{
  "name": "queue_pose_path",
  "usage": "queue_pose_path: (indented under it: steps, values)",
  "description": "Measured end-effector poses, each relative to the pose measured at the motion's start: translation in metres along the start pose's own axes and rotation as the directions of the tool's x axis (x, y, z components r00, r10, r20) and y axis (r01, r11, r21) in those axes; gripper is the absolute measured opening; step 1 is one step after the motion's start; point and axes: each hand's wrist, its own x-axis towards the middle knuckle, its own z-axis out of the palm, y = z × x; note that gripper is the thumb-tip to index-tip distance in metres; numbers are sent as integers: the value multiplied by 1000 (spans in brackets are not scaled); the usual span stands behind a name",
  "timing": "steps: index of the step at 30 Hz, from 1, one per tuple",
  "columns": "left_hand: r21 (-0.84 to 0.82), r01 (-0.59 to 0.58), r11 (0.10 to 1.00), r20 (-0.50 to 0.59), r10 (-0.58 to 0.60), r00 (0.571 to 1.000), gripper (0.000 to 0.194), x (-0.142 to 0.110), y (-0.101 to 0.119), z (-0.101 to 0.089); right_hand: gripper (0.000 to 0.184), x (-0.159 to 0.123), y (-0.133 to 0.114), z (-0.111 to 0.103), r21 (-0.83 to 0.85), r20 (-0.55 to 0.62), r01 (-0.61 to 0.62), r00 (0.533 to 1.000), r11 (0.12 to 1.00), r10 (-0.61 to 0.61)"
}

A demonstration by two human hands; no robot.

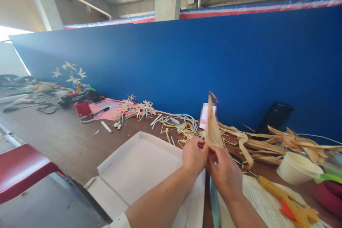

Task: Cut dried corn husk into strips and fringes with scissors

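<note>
Dried husk, pale tan, right of centre in the frame, stands upright with its narrow tip bent over to the right; its base lies between the left hand and the right hand, which are close together, the fingers of each drawn into a narrow pinch on the husk; a light blue strip runs from below the hands to the bottom edge, any join with the husk being hidden.

At lower centre, beneath the left forearm, lies an open white box; at lower right, a yellow glue gun with an orange-red trigger rests on a printed sheet, near a cream tub; behind the tub, loose husks spread along the right side; a dark, phone-like slab leans against the blue partition.

Left of the hands, light blue cords lie coiled; at centre left, small husk flowers lie beside pink paper and a red holder; at upper left, larger pale flowers stand before the partition; a red seat occupies the lower left.
</note>
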Motion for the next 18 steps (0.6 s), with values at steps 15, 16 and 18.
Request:
queue_pose_path:
  steps: [15, 16, 18]
  values:
    - [-269, 396, 878, 459, -245, 854, 53, 9, -5, 2, 25, 13, 17, -6, 852, 354, -473, 836, 223, 419]
    - [-308, 440, 844, 518, -240, 821, 53, 8, -4, 1, 24, 13, 16, -6, 856, 375, -481, 830, 191, 412]
    - [-380, 480, 791, 570, -208, 795, 50, 7, -3, 0, 24, 13, 13, -7, 858, 407, -494, 821, 142, 402]
